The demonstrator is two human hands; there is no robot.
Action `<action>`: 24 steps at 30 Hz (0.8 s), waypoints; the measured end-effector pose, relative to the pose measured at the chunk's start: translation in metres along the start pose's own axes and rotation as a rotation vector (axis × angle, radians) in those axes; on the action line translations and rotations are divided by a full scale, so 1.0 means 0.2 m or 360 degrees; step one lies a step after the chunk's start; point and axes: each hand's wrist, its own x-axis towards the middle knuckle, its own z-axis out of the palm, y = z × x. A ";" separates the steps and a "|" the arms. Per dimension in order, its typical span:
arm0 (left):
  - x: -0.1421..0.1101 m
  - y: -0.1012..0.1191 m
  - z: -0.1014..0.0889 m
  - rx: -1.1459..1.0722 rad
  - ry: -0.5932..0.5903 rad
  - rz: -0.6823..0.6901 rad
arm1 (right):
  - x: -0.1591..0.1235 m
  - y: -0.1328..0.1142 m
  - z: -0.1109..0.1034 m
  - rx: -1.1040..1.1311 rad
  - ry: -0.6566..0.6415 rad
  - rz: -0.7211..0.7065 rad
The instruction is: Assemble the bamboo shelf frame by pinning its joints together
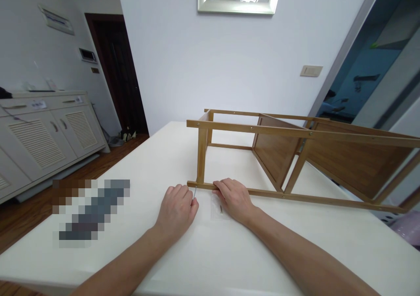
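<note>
A bamboo shelf frame (295, 132) lies on its side across the white table (141, 164). My left hand (177, 208) is closed around a thin metal tool (194, 192), its tip at the near end of the frame's lower rail (311, 197). My right hand (234, 197) grips that same rail just right of the corner, fingers wrapped over it. A small screw (221, 209) in a clear bag lies on the table between my hands.
A pixelated patch (90, 210) covers something on the table's left part. A white cabinet (46, 134) stands at the left wall beside a dark door (120, 72). The table's right edge runs near a pink object (408, 228).
</note>
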 end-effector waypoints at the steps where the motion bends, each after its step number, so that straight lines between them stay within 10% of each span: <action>1: 0.00 0.00 0.00 0.0045 0.0001 0.0039 | 0.00 0.00 0.00 0.0001 0.0005 -0.0004; 10: -0.01 0.01 -0.03 -0.0018 -0.0090 0.0005 | -0.01 0.01 0.02 0.0020 -0.0018 0.0009; 18: 0.00 -0.02 -0.03 -0.1510 -0.0498 -0.1040 | -0.01 0.01 0.02 0.0024 -0.0032 0.0030; 24: 0.03 -0.05 -0.05 -0.2161 -0.0718 -0.1296 | -0.01 0.02 0.02 0.0035 -0.0002 0.0012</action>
